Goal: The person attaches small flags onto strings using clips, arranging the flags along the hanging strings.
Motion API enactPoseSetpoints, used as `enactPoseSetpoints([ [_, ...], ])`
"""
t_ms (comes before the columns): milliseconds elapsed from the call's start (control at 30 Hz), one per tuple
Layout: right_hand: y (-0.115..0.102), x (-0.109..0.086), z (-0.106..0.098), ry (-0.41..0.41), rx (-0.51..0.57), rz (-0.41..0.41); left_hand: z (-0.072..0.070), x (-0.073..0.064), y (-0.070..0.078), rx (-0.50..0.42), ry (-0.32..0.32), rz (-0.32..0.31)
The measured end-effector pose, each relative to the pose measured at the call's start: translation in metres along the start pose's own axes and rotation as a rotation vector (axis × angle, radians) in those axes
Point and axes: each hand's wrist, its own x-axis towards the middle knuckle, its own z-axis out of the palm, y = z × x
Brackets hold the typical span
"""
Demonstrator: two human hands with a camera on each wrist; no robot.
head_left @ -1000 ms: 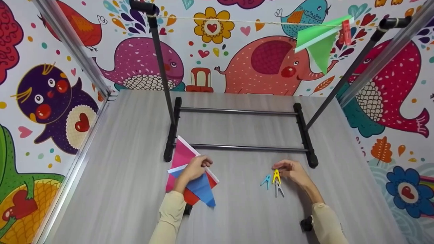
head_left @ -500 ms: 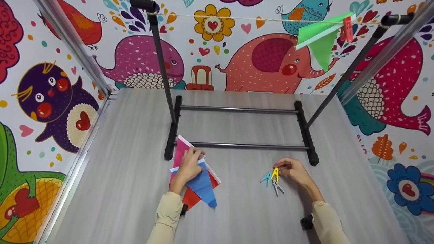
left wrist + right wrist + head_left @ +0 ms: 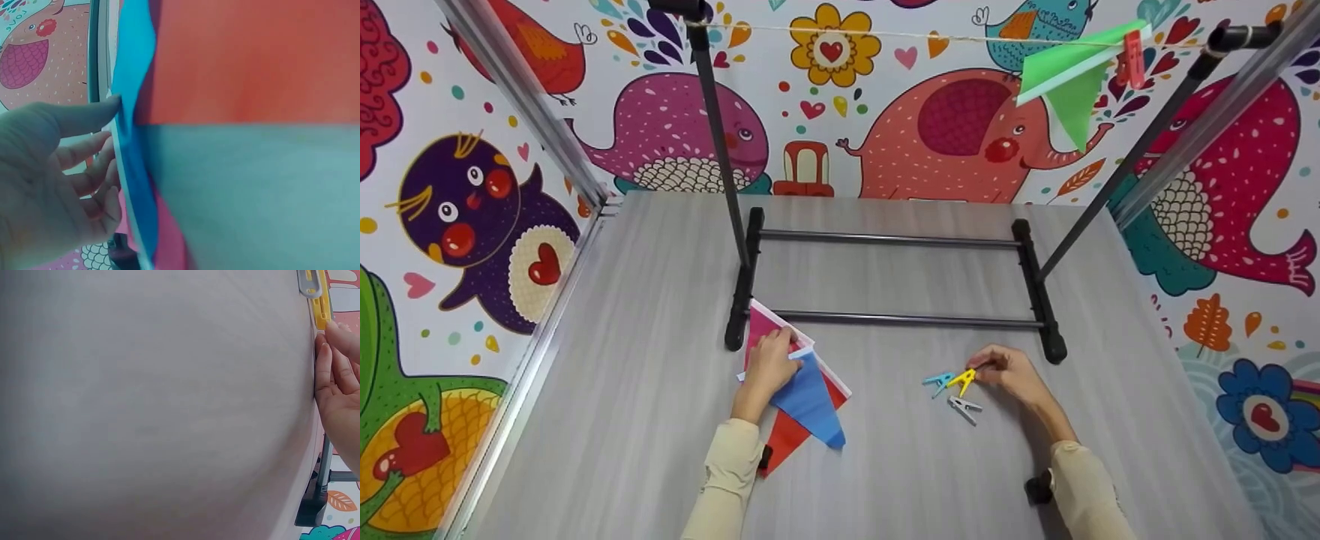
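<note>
In the head view my left hand pinches the white-edged top of a blue pennant. The left wrist view has the thumb on the near side of this blue pennant and the fingers behind it. A pink pennant and a red pennant lie partly under the blue one. With thumb and fingertips my right hand pinches the end of a yellow clothespin. A light blue clothespin and a grey clothespin lie close by on the table.
A black pipe frame stands on the grey table. A string runs between its uprights. From it hangs a green pennant, with a red clothespin at its right end. Patterned walls enclose the table.
My left hand has shifted slightly left, and the blue pennant has turned a little over the red one. The yellow and light blue clothespins have rotated; the grey one now lies apart from the yellow.
</note>
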Motion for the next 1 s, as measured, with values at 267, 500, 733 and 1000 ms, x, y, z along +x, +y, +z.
enactPoseSetpoints([
  [267,-0.002,0.002,-0.002,0.013,0.014,0.042,-0.001,0.002,0.001,-0.058,-0.033,-0.07],
  [500,0.019,0.004,-0.006,0.021,-0.021,0.087,0.002,0.0,-0.002,-0.08,-0.045,-0.088],
  [733,0.028,0.002,-0.007,-0.074,-0.02,0.059,0.006,-0.001,-0.004,-0.085,-0.054,-0.102],
  [1000,0.018,0.005,0.0,-0.087,-0.135,0.049,0.003,0.001,-0.003,-0.1,-0.076,-0.139],
])
